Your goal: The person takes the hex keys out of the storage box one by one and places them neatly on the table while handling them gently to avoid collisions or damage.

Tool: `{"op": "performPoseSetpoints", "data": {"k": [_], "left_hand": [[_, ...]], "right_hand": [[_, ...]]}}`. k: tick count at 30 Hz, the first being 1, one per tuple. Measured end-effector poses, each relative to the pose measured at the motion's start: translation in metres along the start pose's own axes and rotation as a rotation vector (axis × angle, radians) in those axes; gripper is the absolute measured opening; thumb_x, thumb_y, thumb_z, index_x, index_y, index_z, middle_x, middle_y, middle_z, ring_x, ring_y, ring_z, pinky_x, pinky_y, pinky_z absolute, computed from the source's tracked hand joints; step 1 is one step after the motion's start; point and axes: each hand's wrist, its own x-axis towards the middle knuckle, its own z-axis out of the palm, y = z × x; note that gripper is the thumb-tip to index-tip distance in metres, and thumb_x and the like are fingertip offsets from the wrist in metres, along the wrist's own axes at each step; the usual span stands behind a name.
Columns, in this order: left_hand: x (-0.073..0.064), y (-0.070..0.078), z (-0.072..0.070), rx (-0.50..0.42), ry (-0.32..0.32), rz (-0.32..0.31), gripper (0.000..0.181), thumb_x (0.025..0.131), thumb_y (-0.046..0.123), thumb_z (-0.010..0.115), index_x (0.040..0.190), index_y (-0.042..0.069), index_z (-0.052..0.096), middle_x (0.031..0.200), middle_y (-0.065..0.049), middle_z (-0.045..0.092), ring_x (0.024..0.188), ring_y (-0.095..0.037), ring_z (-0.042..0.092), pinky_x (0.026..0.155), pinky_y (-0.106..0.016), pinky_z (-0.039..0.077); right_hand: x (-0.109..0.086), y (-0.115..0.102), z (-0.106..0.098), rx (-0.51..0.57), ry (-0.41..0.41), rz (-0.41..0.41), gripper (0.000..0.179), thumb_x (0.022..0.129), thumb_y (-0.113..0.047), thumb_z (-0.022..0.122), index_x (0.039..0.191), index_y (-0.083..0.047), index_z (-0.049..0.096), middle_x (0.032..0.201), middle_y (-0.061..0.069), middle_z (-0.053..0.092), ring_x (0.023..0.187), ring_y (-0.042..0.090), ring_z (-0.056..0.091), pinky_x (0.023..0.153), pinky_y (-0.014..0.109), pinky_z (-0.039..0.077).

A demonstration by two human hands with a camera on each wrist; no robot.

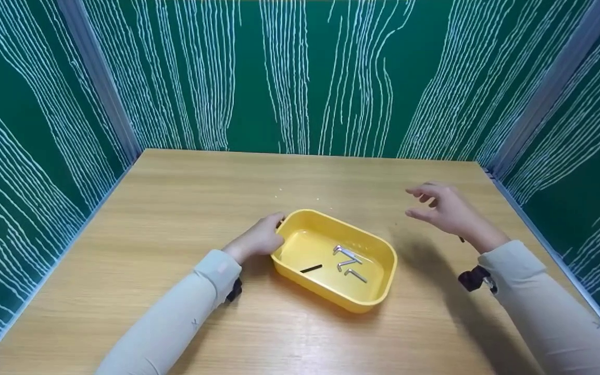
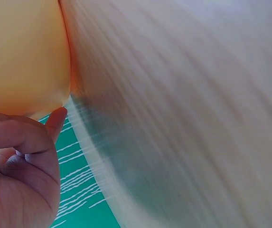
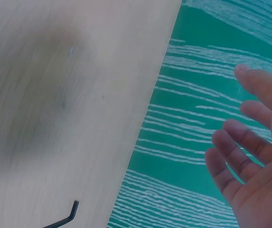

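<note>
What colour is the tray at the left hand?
The tray is yellow, inside and out; clearest in the head view.

"How's the left grip (image 1: 261, 237)?"
"Fingers (image 2: 26, 133) bent and clasping; left forearm (image 1: 175, 315) stretched forward, slanting inward."
"And the right grip (image 1: 451, 211)?"
"Raised; palm open; fingers loosely bent; right forearm (image 1: 550, 307) angled inward."

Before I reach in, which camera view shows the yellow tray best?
The head view: nearly the whole yellow tray shows, with silver pieces inside; the left hand covers part of one end. The left wrist view has only a cropped part; the right wrist view, none.
</note>
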Motion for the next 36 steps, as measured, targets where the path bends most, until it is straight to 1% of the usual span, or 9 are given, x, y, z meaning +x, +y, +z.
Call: {"op": "performPoseSetpoints", "data": {"k": [5, 10, 16, 18, 22, 24, 26, 31, 36], "left_hand": [[-0.001, 0.001, 0.0, -0.018, -0.002, -0.005, 0.047, 0.09, -0.008, 0.051, 0.135, 0.001, 0.061, 0.122, -0.015, 0.069, 0.11, -0.027, 0.062, 0.107, -0.046, 0.054], [-0.002, 0.002, 0.001, -0.036, 0.0, -0.006, 0.05, 0.089, -0.009, 0.051, 0.138, 0.002, 0.061, 0.124, -0.014, 0.069, 0.111, -0.026, 0.062, 0.107, -0.046, 0.054], [-0.003, 0.003, 0.001, -0.055, -0.003, -0.017, 0.053, 0.089, -0.011, 0.051, 0.14, 0.002, 0.06, 0.124, -0.014, 0.069, 0.11, -0.025, 0.062, 0.106, -0.045, 0.055], [-0.003, 0.003, 0.001, -0.058, -0.007, -0.021, 0.053, 0.09, -0.011, 0.051, 0.141, 0.002, 0.06, 0.124, -0.014, 0.069, 0.107, -0.025, 0.063, 0.102, -0.043, 0.056], [-0.003, 0.001, 0.001, -0.068, -0.016, -0.014, 0.048, 0.092, -0.01, 0.051, 0.138, 0.002, 0.06, 0.12, -0.014, 0.069, 0.098, -0.022, 0.063, 0.089, -0.036, 0.058], [-0.003, 0.001, 0.001, -0.069, -0.018, -0.008, 0.046, 0.093, -0.01, 0.051, 0.136, 0.002, 0.061, 0.118, -0.014, 0.069, 0.096, -0.022, 0.063, 0.085, -0.034, 0.058], [-0.003, 0.001, 0.001, -0.067, -0.016, -0.001, 0.046, 0.092, -0.01, 0.051, 0.135, 0.002, 0.061, 0.118, -0.014, 0.069, 0.096, -0.021, 0.063, 0.085, -0.033, 0.057], [-0.003, 0.001, 0.001, -0.06, -0.01, 0.001, 0.048, 0.091, -0.009, 0.051, 0.137, 0.001, 0.061, 0.119, -0.014, 0.069, 0.1, -0.023, 0.062, 0.092, -0.038, 0.057], [-0.003, 0.003, 0.001, -0.067, -0.009, 0.001, 0.05, 0.091, -0.01, 0.051, 0.139, 0.001, 0.06, 0.123, -0.015, 0.068, 0.105, -0.025, 0.062, 0.098, -0.042, 0.057]], "right_hand": [[-0.002, -0.011, 0.004, -0.002, -0.004, -0.038, 0.05, 0.098, -0.023, 0.082, 0.141, -0.002, 0.069, 0.135, 0.022, 0.068, 0.12, 0.041, 0.063, 0.102, 0.063, 0.057], [-0.003, -0.02, 0.008, -0.02, 0.013, -0.095, 0.048, 0.096, -0.019, 0.084, 0.139, -0.002, 0.071, 0.134, 0.021, 0.07, 0.118, 0.041, 0.065, 0.1, 0.062, 0.058], [-0.005, -0.028, 0.013, -0.027, 0.007, -0.14, 0.05, 0.095, -0.021, 0.086, 0.14, -0.006, 0.07, 0.136, 0.019, 0.07, 0.122, 0.041, 0.065, 0.101, 0.063, 0.058], [-0.005, -0.029, 0.015, -0.025, 0.002, -0.15, 0.051, 0.095, -0.022, 0.086, 0.141, -0.006, 0.07, 0.136, 0.018, 0.07, 0.123, 0.041, 0.065, 0.102, 0.063, 0.058], [-0.006, -0.032, 0.019, -0.022, -0.005, -0.178, 0.051, 0.094, -0.021, 0.086, 0.141, -0.006, 0.07, 0.136, 0.018, 0.071, 0.122, 0.042, 0.066, 0.101, 0.064, 0.058], [-0.006, -0.034, 0.021, -0.024, -0.011, -0.188, 0.051, 0.095, -0.02, 0.085, 0.141, -0.006, 0.07, 0.136, 0.017, 0.071, 0.122, 0.042, 0.066, 0.1, 0.064, 0.059], [-0.007, -0.036, 0.023, -0.026, -0.017, -0.193, 0.051, 0.095, -0.02, 0.085, 0.141, -0.007, 0.07, 0.137, 0.016, 0.071, 0.121, 0.04, 0.067, 0.099, 0.063, 0.06], [-0.008, -0.043, 0.027, -0.037, -0.034, -0.206, 0.05, 0.095, -0.02, 0.084, 0.141, -0.008, 0.07, 0.137, 0.015, 0.071, 0.121, 0.04, 0.067, 0.095, 0.059, 0.063], [-0.007, -0.052, 0.029, -0.051, -0.062, -0.194, 0.053, 0.094, -0.023, 0.085, 0.143, -0.01, 0.069, 0.139, 0.015, 0.07, 0.123, 0.04, 0.065, 0.091, 0.054, 0.065]]}}
